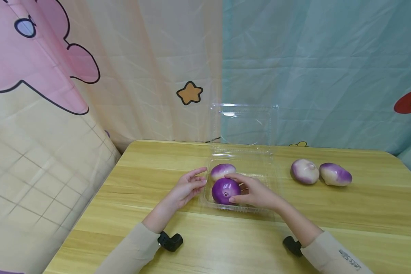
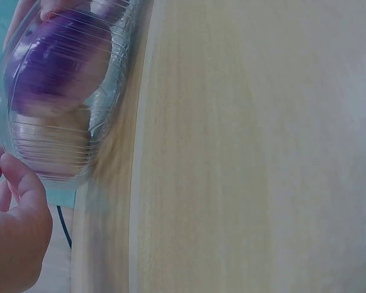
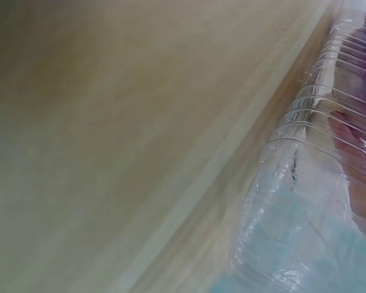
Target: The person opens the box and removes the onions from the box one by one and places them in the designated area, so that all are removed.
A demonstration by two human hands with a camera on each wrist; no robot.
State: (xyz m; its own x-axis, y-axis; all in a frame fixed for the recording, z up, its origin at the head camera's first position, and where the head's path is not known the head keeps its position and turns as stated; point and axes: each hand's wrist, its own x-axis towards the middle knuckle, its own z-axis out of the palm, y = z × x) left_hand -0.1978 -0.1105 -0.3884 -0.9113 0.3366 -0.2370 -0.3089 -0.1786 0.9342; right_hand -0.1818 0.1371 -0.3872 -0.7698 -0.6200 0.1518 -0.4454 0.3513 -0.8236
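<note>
My right hand point(image 1: 255, 191) grips a purple turnip point(image 1: 223, 191), with thumb and fingers around its right side. That turnip sits in the front left of a clear plastic clamshell box point(image 1: 260, 208), its stem end facing me. Just behind it in the box lies a purple-and-white turnip point(image 1: 222, 170). At the box's left rim is my left hand point(image 1: 186, 189), its fingers extended and the tips touching the edge. Through the ribbed wall in the left wrist view, the purple turnip point(image 2: 58, 67) shows blurred. The right wrist view catches part of my right hand point(image 3: 360, 165) through the plastic.
The box's transparent lid point(image 1: 244, 127) stands raised at the back, in front of the curtain point(image 1: 150, 76). Two more purple-and-white turnips, one paler point(image 1: 305, 172) and one longer point(image 1: 336, 175), lie on the wooden table point(image 1: 373, 213) to the right.
</note>
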